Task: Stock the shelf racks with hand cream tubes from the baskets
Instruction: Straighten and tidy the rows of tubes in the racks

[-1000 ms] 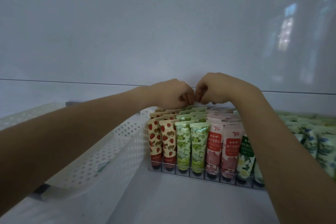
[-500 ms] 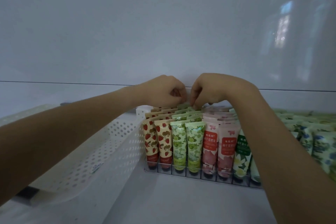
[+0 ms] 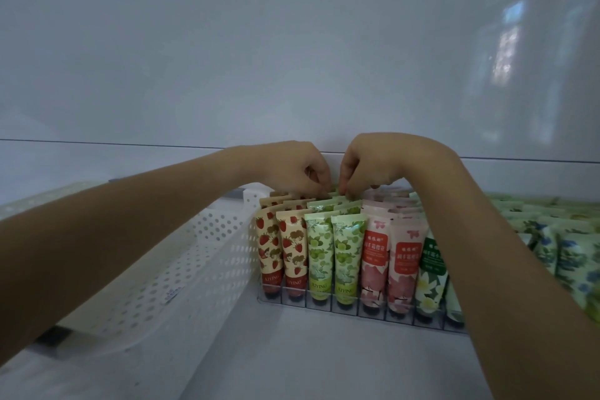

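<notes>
White shelf (image 3: 292,364) is carrying everything. A white perforated basket (image 3: 194,253) is sitting at left, just beside a clear divided rack (image 3: 357,310). In the rack, tubes are standing cap-down in rows front to back: strawberry tubes (image 3: 281,247), green-fruit tubes (image 3: 334,250), pink tubes (image 3: 389,256), and a white-flower tube (image 3: 430,273) partly behind the right forearm. More blue-flower tubes (image 3: 571,256) are lying at far right. Both arms are reaching to the rack's back: left hand (image 3: 292,169) and right hand (image 3: 376,159), fingers curled tight, are pinching the crimped top of the rear green tube (image 3: 337,192) in the green rows — its body hidden.
</notes>
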### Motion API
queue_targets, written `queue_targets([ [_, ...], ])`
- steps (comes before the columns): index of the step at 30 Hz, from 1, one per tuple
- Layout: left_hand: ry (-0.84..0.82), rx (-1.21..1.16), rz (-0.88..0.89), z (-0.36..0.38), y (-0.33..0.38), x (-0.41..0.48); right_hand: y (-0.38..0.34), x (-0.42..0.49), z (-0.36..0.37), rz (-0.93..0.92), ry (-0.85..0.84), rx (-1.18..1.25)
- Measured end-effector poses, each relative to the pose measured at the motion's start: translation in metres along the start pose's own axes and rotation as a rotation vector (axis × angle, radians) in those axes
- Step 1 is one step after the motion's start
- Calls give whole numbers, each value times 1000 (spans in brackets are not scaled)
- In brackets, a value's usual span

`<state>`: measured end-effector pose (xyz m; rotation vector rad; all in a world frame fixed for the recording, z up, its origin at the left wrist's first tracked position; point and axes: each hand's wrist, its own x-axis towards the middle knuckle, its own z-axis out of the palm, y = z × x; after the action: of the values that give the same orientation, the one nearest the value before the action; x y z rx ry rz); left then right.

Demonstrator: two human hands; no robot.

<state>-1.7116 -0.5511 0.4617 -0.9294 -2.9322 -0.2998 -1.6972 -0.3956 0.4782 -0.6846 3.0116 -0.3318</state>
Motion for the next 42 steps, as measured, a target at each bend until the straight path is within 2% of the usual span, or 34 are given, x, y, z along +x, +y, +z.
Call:
queue_targets([
  [7, -4, -13, 2, -3, -1, -3, 0, 1, -1, -30, 50, -21],
  [15, -13, 13, 9, -2, 0, -2, 1, 0, -1, -34, -19, -12],
  [21, 56, -19, -21, -16, -9, -13, 0, 2, -2, -116, 154, 97],
  [27, -37, 5, -73, -15, -20, -21, -4, 10, 9, -117, 134, 84],
  [37, -5, -23, -91, -23, -25, -26, -8, 8, 8, -127, 137, 92],
  [42, -123, -10, -141, -25, -25, -33, -12, 0, 0, -176, 90, 138],
])
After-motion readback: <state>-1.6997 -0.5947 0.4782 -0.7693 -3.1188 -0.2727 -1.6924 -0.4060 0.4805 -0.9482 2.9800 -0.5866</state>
